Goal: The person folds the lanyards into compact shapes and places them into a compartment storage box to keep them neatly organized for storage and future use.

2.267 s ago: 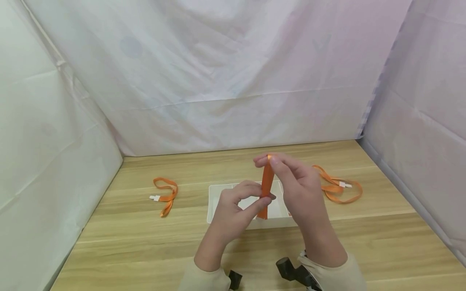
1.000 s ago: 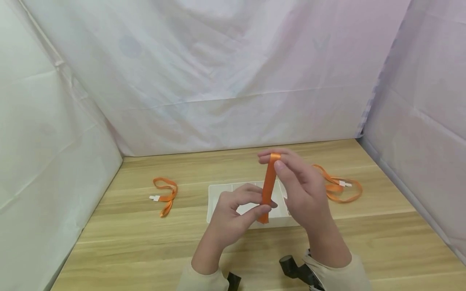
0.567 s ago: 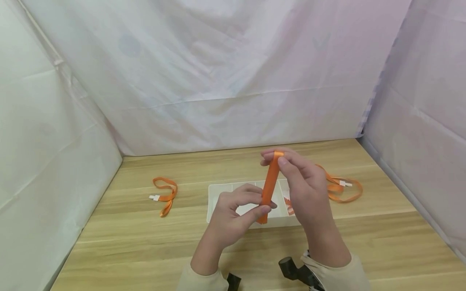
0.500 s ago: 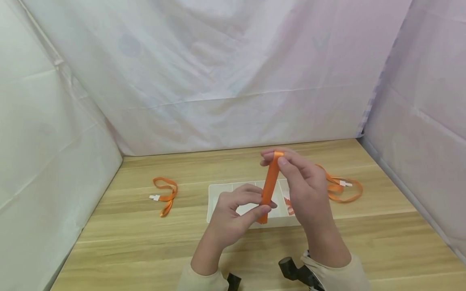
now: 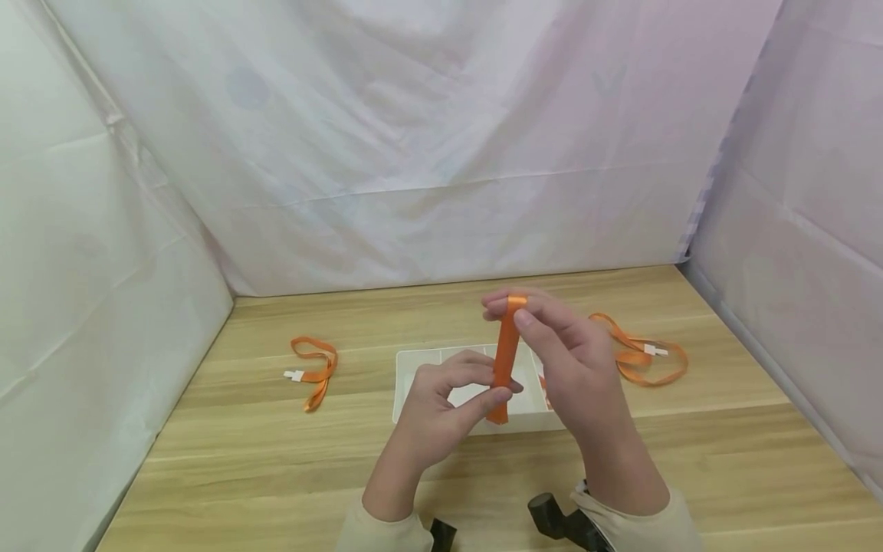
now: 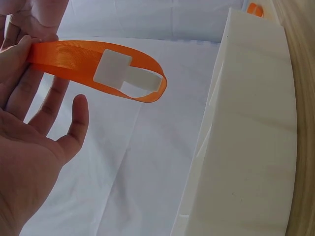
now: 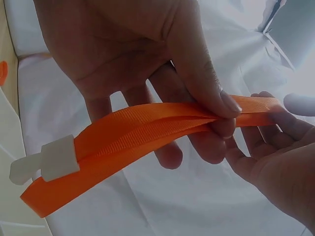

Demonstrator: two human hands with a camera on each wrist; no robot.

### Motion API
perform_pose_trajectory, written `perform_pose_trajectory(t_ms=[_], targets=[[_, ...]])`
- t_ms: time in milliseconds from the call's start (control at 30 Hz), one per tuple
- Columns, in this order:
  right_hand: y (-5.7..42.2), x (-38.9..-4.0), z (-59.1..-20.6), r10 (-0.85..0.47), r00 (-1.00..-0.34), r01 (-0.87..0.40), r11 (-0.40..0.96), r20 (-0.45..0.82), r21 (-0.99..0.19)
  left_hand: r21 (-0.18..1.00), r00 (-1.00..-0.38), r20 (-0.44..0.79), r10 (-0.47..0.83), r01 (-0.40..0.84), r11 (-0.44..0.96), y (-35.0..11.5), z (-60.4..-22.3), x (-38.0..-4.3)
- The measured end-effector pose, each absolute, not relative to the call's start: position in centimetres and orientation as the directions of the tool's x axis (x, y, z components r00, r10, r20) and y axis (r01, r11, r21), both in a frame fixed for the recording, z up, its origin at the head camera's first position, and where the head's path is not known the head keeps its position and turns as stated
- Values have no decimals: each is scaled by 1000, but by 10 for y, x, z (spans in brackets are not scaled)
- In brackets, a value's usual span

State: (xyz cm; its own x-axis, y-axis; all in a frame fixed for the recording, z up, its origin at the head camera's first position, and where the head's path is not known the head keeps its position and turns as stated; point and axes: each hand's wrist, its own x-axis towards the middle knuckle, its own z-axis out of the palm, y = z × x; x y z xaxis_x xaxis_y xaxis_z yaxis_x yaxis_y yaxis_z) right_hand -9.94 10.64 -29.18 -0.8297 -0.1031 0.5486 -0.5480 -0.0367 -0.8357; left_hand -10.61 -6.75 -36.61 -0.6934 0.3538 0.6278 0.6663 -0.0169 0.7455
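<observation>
A folded orange lanyard [image 5: 507,353] is stretched almost upright between both hands, above a white divided tray [image 5: 517,422]. My left hand [image 5: 441,414] pinches its lower part between thumb and fingers. The upper fold passes over the fingers of my right hand [image 5: 579,368], whose thumb presses against it. In the left wrist view a white plastic clip [image 6: 112,68] shows at the lanyard's lower end, inside a loop of strap. The right wrist view also shows this clip [image 7: 60,157], with several layers of strap lying together.
One loose orange lanyard [image 5: 318,377] with a white clip lies left of the tray on the wooden table [image 5: 248,460]. Another lanyard [image 5: 679,366] lies to the right, partly behind the right hand. Something orange [image 5: 543,387] shows in the tray's right compartment. White cloth walls surround the table.
The right hand shifted right and up earlier; over the last half second it has come slightly left and down with the lanyard's top. The left hand stays nearly in place, still pinching.
</observation>
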Motion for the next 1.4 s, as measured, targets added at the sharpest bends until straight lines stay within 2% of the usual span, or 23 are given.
perform_pose_trajectory(t_ms=[267,433,600,833,1100,1200,1400], targets=[[106,-97,-289,-122,-830,-542,-56,544,-839,761,-713,619,329,648,-25,-67,-370,-109],[106,-96,-284,-118,-845,-518,-56,521,-853,772,-719,620,314,631,-78,-66,-374,-110],[105,-98,-280,-130,-827,-540,-89,547,-837,798,-740,596,310,589,-128,-64,-377,-110],[102,-103,-268,-148,-803,-570,-94,577,-816,809,-758,584,291,575,-124,-66,-381,-111],[103,-102,-251,-145,-826,-545,-41,544,-838,810,-761,580,291,578,-102,-66,-386,-113],[104,-101,-245,-139,-825,-548,-41,548,-835,831,-785,547,291,550,-80,-67,-387,-113],[107,-96,-235,-115,-831,-540,-60,544,-839,906,-855,419,307,416,-77,-66,-389,-113]])
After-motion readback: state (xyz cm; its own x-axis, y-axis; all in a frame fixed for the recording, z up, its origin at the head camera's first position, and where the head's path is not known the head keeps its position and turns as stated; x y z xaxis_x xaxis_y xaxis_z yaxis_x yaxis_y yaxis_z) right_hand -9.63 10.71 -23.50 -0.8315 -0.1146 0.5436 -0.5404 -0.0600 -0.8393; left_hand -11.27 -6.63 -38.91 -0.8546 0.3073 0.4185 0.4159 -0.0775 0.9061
